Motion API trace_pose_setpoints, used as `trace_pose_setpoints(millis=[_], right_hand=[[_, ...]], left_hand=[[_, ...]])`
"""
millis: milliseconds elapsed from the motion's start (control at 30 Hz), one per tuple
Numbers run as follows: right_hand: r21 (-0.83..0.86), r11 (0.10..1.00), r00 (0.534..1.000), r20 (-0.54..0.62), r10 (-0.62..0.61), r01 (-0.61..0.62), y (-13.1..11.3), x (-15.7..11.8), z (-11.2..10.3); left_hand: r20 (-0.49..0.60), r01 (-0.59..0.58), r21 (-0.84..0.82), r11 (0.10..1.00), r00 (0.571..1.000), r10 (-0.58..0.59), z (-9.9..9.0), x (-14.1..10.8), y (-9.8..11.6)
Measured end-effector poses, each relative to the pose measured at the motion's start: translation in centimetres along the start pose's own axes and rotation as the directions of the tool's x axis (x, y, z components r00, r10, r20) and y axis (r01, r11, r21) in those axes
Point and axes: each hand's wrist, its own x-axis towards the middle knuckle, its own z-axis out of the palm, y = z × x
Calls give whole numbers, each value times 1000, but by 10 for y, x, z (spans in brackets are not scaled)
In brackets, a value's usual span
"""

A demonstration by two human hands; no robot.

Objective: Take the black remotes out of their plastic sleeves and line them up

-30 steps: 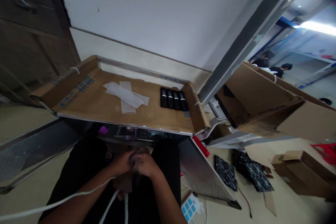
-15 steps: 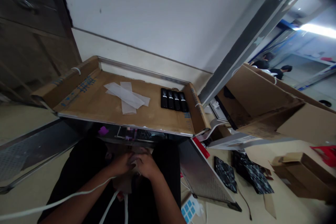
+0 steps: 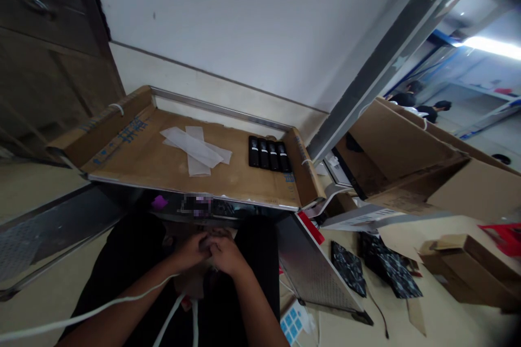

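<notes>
Low between my knees, my left hand [image 3: 194, 251] and my right hand [image 3: 226, 252] meet with bent fingers. Both look closed; whatever they hold, if anything, is dark and too hidden to name. Just beyond them stands the front of a cardboard-lined bench top [image 3: 134, 157]. On it several translucent, whitish flat sleeves [image 3: 199, 149] lie crossed over each other. To their right, several black oblong items [image 3: 264, 153] with small white labels sit in a row. A white cord [image 3: 130, 299] passes over my left forearm.
Under the bench top is a dark open compartment with a purple item [image 3: 159, 201]. Metal doors [image 3: 321, 265] stand open on both sides. Right are a large cardboard box [image 3: 407, 152], dark patterned items [image 3: 348, 268] and a smaller box [image 3: 476, 265] on the floor. People sit far right.
My fingers have shifted slightly against each other, the right hand's now more curled in. The view has moved a little; the sleeves and black items stay where they were.
</notes>
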Motion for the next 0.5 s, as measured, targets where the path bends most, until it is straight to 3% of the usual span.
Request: trace_pose_setpoints(millis=[233, 500], right_hand=[[45, 996, 990, -120, 76, -71, 6, 0, 3], [90, 989, 969, -209, 134, -117, 6, 1, -2]], left_hand=[[-42, -1, 31, 1000, 999, 3, -7, 2, -10], [0, 0, -50, 999, 1000, 0, -7, 4, -13]])
